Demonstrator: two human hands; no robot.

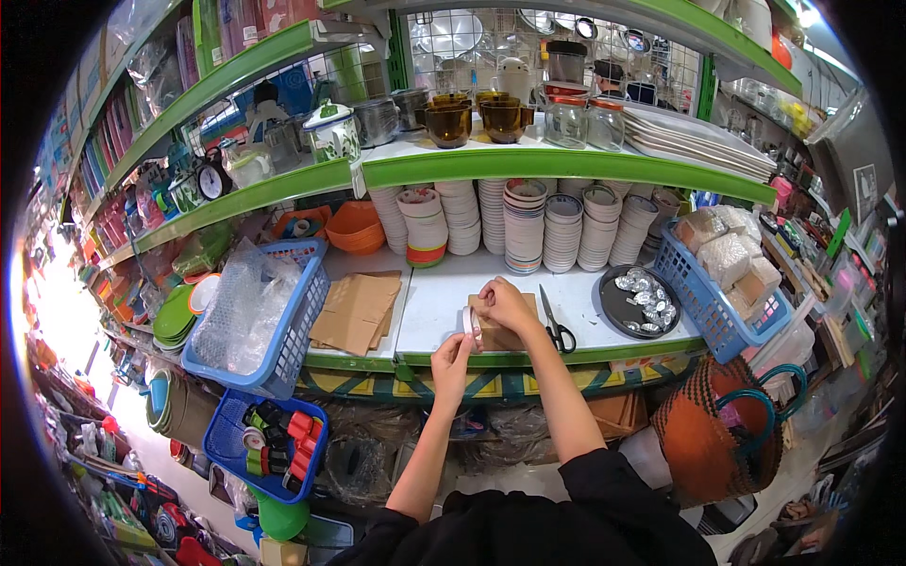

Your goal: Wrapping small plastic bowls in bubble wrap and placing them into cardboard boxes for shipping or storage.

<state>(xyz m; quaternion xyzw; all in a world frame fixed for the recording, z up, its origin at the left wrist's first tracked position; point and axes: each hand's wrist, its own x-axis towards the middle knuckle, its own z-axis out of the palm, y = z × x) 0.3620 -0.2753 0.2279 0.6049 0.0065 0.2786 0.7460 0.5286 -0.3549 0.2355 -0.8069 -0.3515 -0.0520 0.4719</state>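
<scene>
My left hand [453,357] holds a roll of tape [468,322] upright, its fingers around the lower edge. Just above and to the right, my right hand [500,301] has its fingertips pinched together close to the roll; whether tape lies between them is too small to tell. Beneath both hands a brown cardboard piece or box [511,338] rests on the white shelf. Black-handled scissors [558,329] lie to its right, blades pointing away from me. Further right stands a round dark tray [607,311] with small silvery foil-like pieces [650,301].
Flat cardboard pieces [354,311] lie left. A blue basket [287,318] of bubble wrap stands beyond them; another blue basket [715,322] with bubble-wrapped parcels is right. Stacked bowls [524,233] line the back under a green-edged shelf [566,168]. A woven bag [715,439] stands low right.
</scene>
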